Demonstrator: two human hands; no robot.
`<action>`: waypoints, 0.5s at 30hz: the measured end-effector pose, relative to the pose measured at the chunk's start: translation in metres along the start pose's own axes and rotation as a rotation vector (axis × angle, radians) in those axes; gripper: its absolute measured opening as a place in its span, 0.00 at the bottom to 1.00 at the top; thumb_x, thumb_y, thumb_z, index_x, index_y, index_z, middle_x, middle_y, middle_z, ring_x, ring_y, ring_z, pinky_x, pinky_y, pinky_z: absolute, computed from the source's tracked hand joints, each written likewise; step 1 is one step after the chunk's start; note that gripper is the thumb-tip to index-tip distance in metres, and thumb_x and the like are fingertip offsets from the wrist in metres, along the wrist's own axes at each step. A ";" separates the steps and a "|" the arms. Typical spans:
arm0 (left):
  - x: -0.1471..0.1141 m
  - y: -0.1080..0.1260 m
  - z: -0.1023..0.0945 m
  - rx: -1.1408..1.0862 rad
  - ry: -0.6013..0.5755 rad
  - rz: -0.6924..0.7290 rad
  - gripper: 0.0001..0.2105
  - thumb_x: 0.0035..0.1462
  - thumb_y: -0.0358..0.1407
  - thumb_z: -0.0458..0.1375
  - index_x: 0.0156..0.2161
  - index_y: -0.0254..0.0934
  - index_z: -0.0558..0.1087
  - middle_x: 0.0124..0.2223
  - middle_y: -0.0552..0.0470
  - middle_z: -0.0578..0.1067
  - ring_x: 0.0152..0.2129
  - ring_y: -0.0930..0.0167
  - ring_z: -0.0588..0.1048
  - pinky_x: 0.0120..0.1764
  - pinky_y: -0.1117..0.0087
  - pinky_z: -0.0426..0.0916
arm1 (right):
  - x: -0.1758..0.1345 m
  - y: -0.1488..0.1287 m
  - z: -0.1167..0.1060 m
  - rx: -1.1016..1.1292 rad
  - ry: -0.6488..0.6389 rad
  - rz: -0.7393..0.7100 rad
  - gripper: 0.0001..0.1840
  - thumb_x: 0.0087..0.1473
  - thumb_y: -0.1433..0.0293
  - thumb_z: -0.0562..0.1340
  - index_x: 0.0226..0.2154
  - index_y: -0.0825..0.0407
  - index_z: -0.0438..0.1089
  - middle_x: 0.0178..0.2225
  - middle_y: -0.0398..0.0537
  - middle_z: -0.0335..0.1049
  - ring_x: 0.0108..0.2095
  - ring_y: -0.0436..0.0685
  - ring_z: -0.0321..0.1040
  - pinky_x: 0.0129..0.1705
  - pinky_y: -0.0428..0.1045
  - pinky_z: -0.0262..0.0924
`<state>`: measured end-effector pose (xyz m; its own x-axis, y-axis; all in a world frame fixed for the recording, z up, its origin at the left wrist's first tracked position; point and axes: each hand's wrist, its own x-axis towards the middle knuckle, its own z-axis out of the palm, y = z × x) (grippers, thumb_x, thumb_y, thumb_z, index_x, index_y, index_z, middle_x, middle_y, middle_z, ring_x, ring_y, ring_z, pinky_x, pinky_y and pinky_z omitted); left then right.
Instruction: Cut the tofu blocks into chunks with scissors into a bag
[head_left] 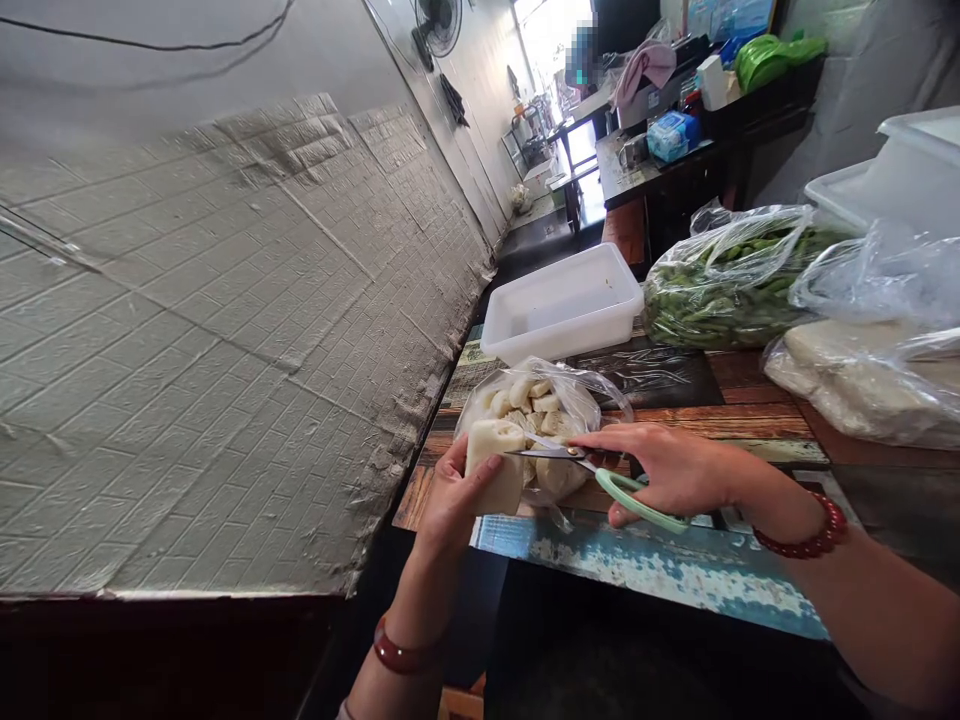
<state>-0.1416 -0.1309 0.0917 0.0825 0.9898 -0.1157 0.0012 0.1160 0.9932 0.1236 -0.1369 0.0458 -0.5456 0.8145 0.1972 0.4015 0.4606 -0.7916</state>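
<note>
My left hand (452, 500) grips a pale, cream-white slab of food (496, 490), its exact kind unclear, with the thumb across its near face. In my right hand (679, 470) is a pair of scissors (615, 490) with light green handles. The scissor blades are parted and reach left, their tips at the slab's upper right edge. Just beyond, a clear plastic bag (589, 400) lies open on the table (652, 570), holding several white chunks (521, 395). The slab and my left hand cover part of the bag.
Behind the bag stands a white plastic tub (562, 340). To the right lie a bag of green pods (720, 290) and a bag of pale slabs (862, 375), with white containers (915, 165) behind. A textured wall (262, 350) borders the table's left side. A person (583, 60) is far back.
</note>
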 end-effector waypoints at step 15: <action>0.003 0.000 0.002 0.001 -0.029 0.010 0.22 0.40 0.42 0.72 0.43 0.36 0.79 0.37 0.47 0.81 0.28 0.67 0.78 0.30 0.72 0.71 | -0.001 0.000 -0.003 0.009 0.026 0.013 0.42 0.38 0.54 0.73 0.57 0.46 0.69 0.48 0.50 0.76 0.44 0.65 0.72 0.45 0.53 0.66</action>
<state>-0.1389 -0.1277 0.0913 0.1117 0.9881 -0.1054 0.0013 0.1059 0.9944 0.1268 -0.1367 0.0469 -0.5206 0.8296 0.2018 0.4017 0.4465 -0.7995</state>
